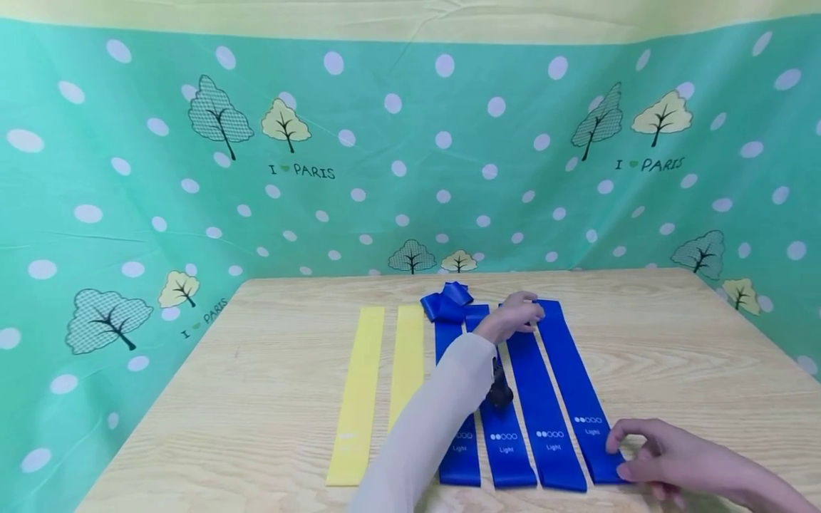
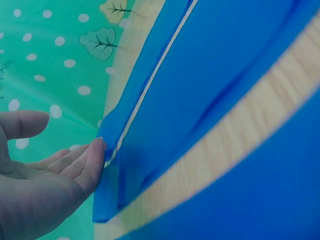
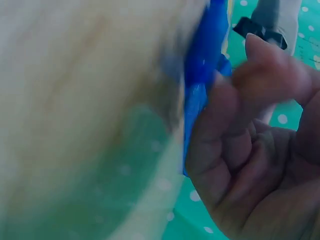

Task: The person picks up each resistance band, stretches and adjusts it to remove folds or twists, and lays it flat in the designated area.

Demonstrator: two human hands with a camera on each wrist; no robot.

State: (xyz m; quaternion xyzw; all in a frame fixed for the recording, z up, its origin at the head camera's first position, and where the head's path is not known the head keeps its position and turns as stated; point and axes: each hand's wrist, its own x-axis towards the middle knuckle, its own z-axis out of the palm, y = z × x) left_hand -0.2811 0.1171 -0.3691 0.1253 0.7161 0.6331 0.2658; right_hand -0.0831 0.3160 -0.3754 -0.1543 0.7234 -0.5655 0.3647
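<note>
Several flat blue resistance bands, printed "Light", lie lengthwise on the table. My left hand reaches to the far ends of the two rightmost ones. In the left wrist view its extended fingers touch the far edge of a blue band, with the thumb held apart. My right hand is at the near end of the rightmost blue band, index finger and thumb bent with a gap between them. In the right wrist view, the loosely curled fingers are beside the blue band.
Two yellow bands lie left of the blue ones, the second partly hidden by my left sleeve. A bunched blue band sits at the far end of the row. Behind the wooden table hangs a green dotted cloth.
</note>
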